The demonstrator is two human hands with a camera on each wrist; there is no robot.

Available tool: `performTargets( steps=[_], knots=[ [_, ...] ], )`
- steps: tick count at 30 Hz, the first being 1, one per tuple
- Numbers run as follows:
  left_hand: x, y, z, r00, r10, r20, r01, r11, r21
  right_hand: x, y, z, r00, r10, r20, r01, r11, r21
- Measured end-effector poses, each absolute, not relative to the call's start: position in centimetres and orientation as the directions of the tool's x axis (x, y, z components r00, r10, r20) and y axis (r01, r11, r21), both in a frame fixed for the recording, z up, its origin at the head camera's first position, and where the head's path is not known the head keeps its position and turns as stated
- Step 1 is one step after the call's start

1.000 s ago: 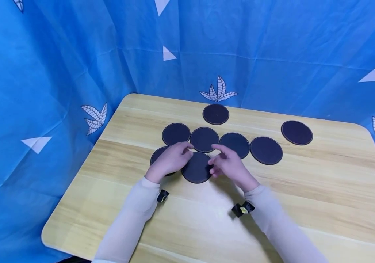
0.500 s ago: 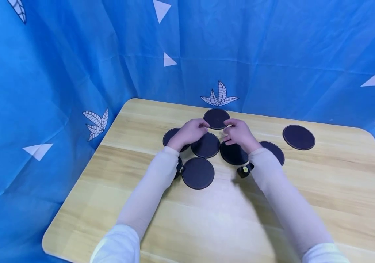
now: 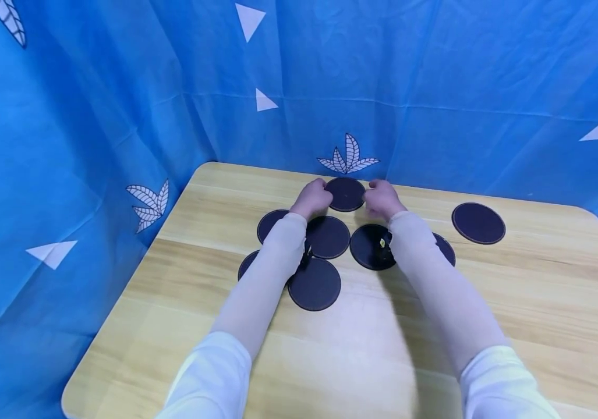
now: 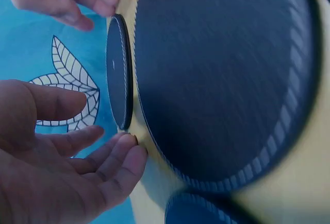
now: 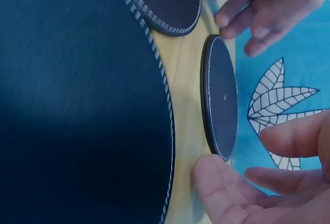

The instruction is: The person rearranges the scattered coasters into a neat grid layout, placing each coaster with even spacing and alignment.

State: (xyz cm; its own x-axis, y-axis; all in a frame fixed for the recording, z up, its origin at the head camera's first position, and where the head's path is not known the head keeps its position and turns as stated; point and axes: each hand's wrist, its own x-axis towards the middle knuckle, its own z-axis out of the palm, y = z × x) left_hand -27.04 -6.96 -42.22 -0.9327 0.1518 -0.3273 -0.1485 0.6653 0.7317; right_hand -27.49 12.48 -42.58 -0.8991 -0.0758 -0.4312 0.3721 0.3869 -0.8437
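Near the table's back edge lies a round dark coaster (image 3: 346, 194) with a stitched rim. My left hand (image 3: 313, 198) is at its left side and my right hand (image 3: 382, 199) at its right. In the left wrist view the left fingertips (image 4: 135, 149) are right at the rim of that coaster (image 4: 117, 72), fingers loosely bent. The right wrist view has the right fingertips (image 5: 209, 170) beside the coaster's lower end, thumb and fingers apart. Neither hand is closed around it. Closer to me, a middle coaster (image 3: 327, 237) and a front coaster (image 3: 314, 285) lie flat.
Another coaster (image 3: 478, 223) lies alone at the back right. My sleeves partly cover several coasters, among them one at the left (image 3: 269, 224) and one at the right (image 3: 445, 250). A blue patterned curtain (image 3: 299, 70) hangs behind the wooden table (image 3: 147, 337).
Both hands have moved away from me, from the front coasters to either side of the back coaster. The coasters keep their arrangement on the table.
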Motion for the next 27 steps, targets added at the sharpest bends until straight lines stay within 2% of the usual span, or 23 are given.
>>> performTargets(
  steps=[8, 13, 20, 27],
  knots=[
    [-28.2, -6.6, -42.9, -0.912, 0.085, -0.401, -0.279, 0.588, 0.759, -27.9, 12.0, -42.8, -0.848, -0.059, -0.526, 0.504, 0.214, -0.837],
    [-28.4, -6.5, -43.2, -0.909, 0.044, -0.415, -0.331, 0.531, 0.780, -27.8, 12.4, -42.9, -0.828, -0.045, -0.560, 0.548, 0.154, -0.822],
    [-27.4, -6.5, -43.1, -0.925, 0.045, -0.378, -0.322, 0.440, 0.838, -26.7, 12.8, -42.9, -0.876, -0.094, -0.473, 0.446, 0.213, -0.869],
    [-26.8, -6.3, -42.9, -0.959, 0.062, -0.277, -0.232, 0.392, 0.890, -25.7, 13.0, -43.1, -0.940, -0.102, -0.325, 0.288, 0.274, -0.918]
  ],
)
